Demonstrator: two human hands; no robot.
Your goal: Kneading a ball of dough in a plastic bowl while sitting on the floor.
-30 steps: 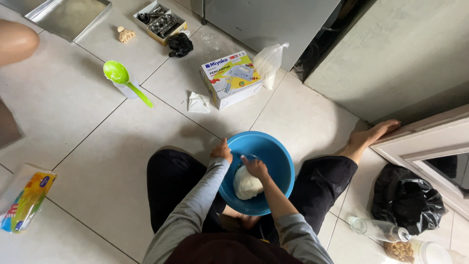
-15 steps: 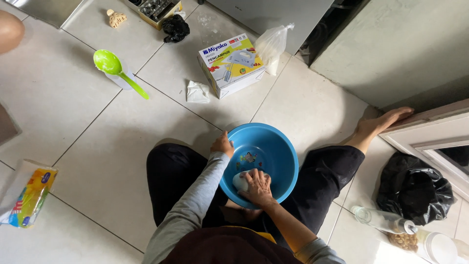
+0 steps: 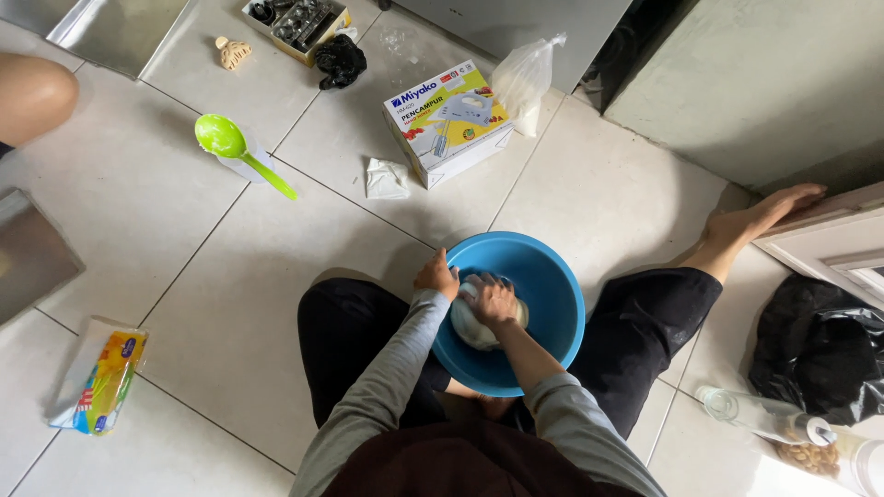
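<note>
**Hands at the blue bowl, pressing a lump of dough**

The left hand (image 3: 436, 274) is closed on the far-left rim of the blue bowl (image 3: 552, 276) and seems to hold it steady. The right hand (image 3: 493, 299) lies on top of the pale dough (image 3: 468, 329) inside the bowl, with the fingers spread and curled over the lump, pressing down on it. The bowl stands on the tiled floor (image 3: 184, 304) between the legs of the person, who sits on the floor. I judge that the step in hand is the kneading of the dough. The next push calls for a firm hold on the rim, because a light bowl can slide on smooth tiles, and the dough looks soft and may stick to the fingers.

Around the bowl, from left to right: a colourful flat packet (image 3: 99, 379) lies near on the left, well apart from the bowl. A green ladle (image 3: 238, 150) rests farther away, on a small white piece. A crumpled white wrapper (image 3: 387, 179) lies just beside a cardboard box (image 3: 449, 121) of a hand mixer, and a clear plastic bag (image 3: 525, 81) leans at the right side of this box. On the right, a black bag (image 3: 820, 350) and a clear bottle (image 3: 755, 416) lie near the person's leg. None of these things touches the bowl or stands in the way of the hands.
</note>
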